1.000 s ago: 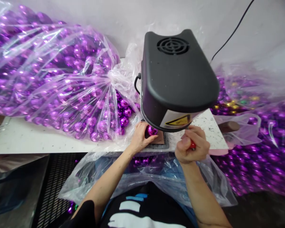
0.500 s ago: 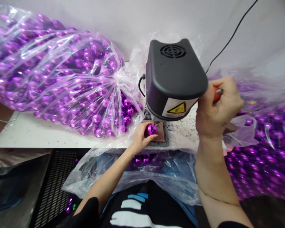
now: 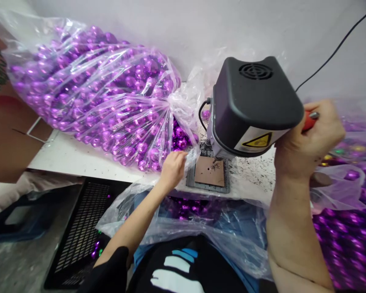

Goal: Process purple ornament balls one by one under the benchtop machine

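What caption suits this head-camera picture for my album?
Left hand at the mouth of a bag of purple baubles; right hand grips the red handle of the black machine.

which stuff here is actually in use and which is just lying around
In use: left hand at the ball bag; right hand gripping the red handle; machine; brown pad; lap bag.
Lying about: black crate; cardboard box.

1. Left hand (image 3: pixel 173 167) has quit the brown plate (image 3: pixel 210 171) — the purple ball gone from it — and reached the bag's mouth (image 3: pixel 184 136).
2. Right hand (image 3: pixel 308 142) has swung the red handle (image 3: pixel 307 121) up beside the press (image 3: pixel 256 101).
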A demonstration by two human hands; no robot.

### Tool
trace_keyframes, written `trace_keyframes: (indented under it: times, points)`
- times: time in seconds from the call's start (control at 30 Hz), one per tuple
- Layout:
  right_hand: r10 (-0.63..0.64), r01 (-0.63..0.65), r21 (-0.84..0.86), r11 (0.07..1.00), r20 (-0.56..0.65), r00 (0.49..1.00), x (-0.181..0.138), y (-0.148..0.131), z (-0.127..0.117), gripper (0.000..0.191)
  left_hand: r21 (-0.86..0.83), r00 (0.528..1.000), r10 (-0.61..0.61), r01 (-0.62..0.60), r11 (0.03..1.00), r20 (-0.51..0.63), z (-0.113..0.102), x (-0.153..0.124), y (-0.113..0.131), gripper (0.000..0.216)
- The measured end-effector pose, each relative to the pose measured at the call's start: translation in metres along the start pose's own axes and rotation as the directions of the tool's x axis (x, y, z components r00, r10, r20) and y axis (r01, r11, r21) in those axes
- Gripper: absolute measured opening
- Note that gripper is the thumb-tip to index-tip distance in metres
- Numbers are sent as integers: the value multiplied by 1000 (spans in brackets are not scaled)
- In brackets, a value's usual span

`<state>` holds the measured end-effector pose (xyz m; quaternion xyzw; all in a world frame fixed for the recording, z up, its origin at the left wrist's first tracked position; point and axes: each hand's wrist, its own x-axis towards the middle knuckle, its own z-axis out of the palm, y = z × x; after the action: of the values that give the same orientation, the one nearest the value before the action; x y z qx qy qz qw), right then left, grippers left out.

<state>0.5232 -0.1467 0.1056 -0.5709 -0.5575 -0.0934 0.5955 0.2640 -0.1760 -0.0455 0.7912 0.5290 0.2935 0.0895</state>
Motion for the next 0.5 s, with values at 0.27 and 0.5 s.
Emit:
trace_keyframes:
  times: [0.27,0.5]
  points:
    - [30,-31,20,999,38,999,3,-1,0,38,107,951,-282,269,957,128,0,32,-21,51]
    - [47,-50,39,998,78,996,9,3,5,38,-860,856,-205,500,101,474,-31,11,-3,57]
